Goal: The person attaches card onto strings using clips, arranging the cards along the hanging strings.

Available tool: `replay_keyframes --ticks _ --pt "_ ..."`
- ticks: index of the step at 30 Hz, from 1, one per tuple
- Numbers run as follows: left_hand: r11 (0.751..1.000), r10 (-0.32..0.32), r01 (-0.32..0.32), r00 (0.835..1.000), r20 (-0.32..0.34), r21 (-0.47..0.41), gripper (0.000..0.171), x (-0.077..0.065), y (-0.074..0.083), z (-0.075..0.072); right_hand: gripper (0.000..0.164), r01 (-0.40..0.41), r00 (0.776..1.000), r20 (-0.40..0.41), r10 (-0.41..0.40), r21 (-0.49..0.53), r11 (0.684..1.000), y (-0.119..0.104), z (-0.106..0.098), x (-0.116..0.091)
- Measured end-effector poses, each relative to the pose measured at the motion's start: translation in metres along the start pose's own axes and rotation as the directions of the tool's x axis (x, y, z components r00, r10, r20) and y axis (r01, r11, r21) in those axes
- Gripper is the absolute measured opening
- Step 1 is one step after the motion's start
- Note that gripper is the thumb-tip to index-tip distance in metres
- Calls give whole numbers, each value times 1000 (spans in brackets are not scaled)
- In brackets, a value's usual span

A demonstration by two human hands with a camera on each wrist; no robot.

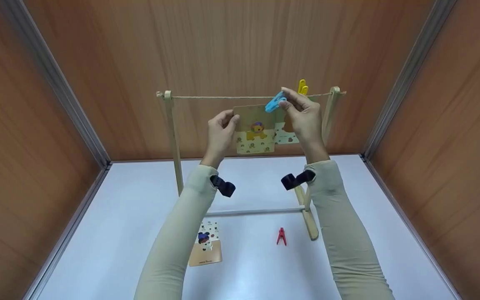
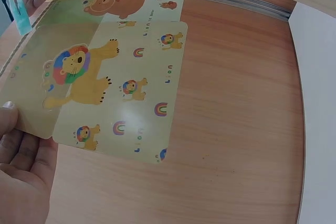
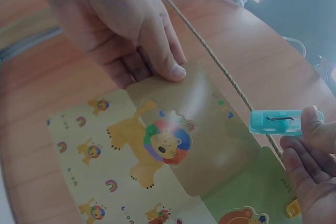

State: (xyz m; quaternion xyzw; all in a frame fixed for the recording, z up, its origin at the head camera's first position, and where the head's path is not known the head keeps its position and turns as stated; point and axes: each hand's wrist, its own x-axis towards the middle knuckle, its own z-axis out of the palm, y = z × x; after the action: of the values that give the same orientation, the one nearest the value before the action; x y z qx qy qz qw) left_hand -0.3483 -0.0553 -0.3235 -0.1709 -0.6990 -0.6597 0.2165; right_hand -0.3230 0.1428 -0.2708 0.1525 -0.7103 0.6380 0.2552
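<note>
Lion card (image 1: 255,139) | left hand (image 1: 222,131) pinching its upper left edge, rest of it just right of those fingers, long axis upright | looks light, stiffish, prob slick, edge grip's fine | right hand (image 1: 305,118) clamped on blue peg (image 1: 274,103), nose slanting down-left from the fingertips, prob springy, hold the tail

1. Here's the white tabletop (image 1: 244,279), gleaming!
2. Up from its far edge, a wood-grained back panel (image 1: 240,46); side panels (image 1: 27,146) flank left and right edges.
3. Grey posts (image 1: 58,83) climb at both far corners; metal strips (image 1: 68,233) trace the side edges.
</note>
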Motion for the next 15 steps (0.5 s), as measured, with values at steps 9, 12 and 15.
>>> replay_keyframes --ticks 9,12,15 --pt "1000 30 -30 1000 2 3 23 3 3 2 34 67 997 -26 -66 15 998 -4 7 3" --pt "1000 24 -24 1000 10 0 24 3 5 1 33 74 997 -32 -74 12 997 -6 8 5" --pt "1000 15 -15 1000 10 2 24 5 7 1 32 70 997 -42 -69 22 997 -9 9 6"
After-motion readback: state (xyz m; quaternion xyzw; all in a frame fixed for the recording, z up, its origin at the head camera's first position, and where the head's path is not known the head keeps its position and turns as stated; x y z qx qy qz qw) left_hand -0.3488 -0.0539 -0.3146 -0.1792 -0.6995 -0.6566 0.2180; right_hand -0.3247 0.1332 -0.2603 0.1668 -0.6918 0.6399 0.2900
